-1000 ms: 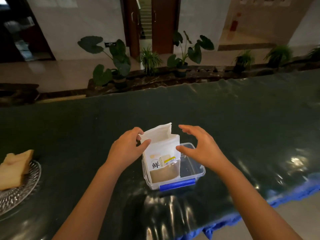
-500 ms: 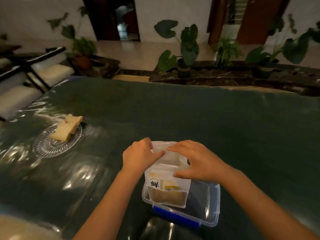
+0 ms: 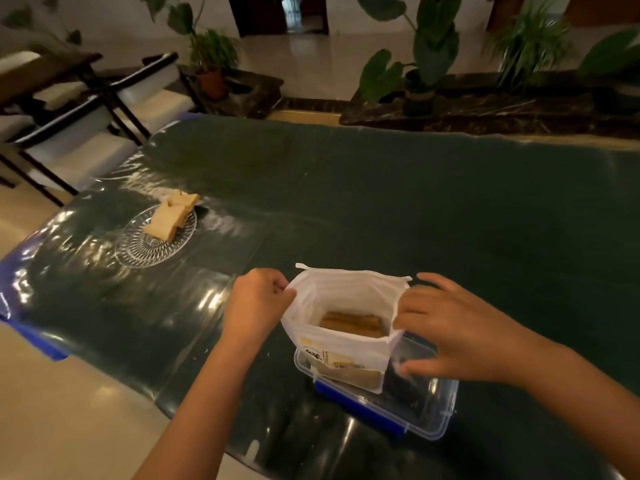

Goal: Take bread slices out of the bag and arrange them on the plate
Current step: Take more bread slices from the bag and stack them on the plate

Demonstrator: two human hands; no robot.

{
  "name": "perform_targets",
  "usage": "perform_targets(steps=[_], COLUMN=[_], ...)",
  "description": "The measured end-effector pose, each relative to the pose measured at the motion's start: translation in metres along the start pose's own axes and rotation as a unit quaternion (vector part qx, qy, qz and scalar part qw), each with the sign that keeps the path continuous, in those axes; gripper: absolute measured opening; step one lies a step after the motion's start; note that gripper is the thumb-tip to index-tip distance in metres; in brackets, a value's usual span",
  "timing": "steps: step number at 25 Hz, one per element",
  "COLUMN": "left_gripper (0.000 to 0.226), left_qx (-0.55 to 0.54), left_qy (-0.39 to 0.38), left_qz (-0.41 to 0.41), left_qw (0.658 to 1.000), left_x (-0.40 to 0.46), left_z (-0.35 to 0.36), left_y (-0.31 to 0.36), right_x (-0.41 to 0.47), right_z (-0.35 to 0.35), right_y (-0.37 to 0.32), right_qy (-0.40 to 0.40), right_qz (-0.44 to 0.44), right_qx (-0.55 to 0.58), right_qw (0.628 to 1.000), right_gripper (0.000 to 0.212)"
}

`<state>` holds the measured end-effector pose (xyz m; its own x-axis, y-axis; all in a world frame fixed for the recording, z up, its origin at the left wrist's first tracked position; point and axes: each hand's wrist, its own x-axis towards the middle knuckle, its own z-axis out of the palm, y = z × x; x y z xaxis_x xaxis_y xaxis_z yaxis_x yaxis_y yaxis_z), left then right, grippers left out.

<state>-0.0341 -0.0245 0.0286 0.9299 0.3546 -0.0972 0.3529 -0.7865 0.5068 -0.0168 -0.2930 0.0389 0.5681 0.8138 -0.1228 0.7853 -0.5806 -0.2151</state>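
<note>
A white bread bag (image 3: 341,348) stands upright in a clear plastic box (image 3: 434,410) with blue clips, near the table's front edge. The bag's mouth is pulled wide and brown bread slices (image 3: 353,325) show inside. My left hand (image 3: 256,303) pinches the bag's left rim. My right hand (image 3: 450,327) grips the right rim, fingers curled over it. Far to the left, a patterned glass plate (image 3: 138,249) carries two pale bread slices (image 3: 169,216), one leaning on the other.
The table (image 3: 381,202) has a dark green glossy cover with blue edging at the left. Chairs (image 3: 86,109) stand beyond the left end. Potted plants (image 3: 419,64) line a dark ledge behind the table.
Both hands have pulled the bag's mouth apart, so the slices inside now show. The camera has swung left and down, bringing the plate further into view.
</note>
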Motion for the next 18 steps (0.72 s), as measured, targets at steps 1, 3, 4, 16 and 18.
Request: perform_targets(steps=[1,3,4,16,18], left_gripper=[0.009,0.013,0.013,0.014,0.013], left_qx=[-0.009,-0.029,-0.039,-0.060,-0.058], left_qy=[0.002,-0.004,-0.009,-0.037,-0.042], left_qz=[0.003,0.010,0.014,0.114,0.118], left_qw=[1.000,1.000,0.999,0.991,0.990], left_x=[-0.002,-0.007,-0.010,-0.026,-0.024], left_z=[-0.001,-0.002,-0.002,0.003,0.001], left_y=[-0.001,0.002,0.004,0.013,0.008], right_x=[-0.005,-0.015,-0.018,0.114,0.133], right_z=[-0.002,-0.004,-0.007,-0.006,0.018], right_y=[0.001,0.004,0.003,-0.046,-0.036], right_qy=[-0.003,-0.011,-0.021,-0.226,-0.293], right_qz=[0.003,0.018,0.027,0.071,0.129], right_qx=[-0.005,-0.004,-0.003,0.116,0.102], right_qw=[1.000,1.000,0.999,0.965,0.942], right_gripper=[0.050,0.052,0.055,0.023,0.033])
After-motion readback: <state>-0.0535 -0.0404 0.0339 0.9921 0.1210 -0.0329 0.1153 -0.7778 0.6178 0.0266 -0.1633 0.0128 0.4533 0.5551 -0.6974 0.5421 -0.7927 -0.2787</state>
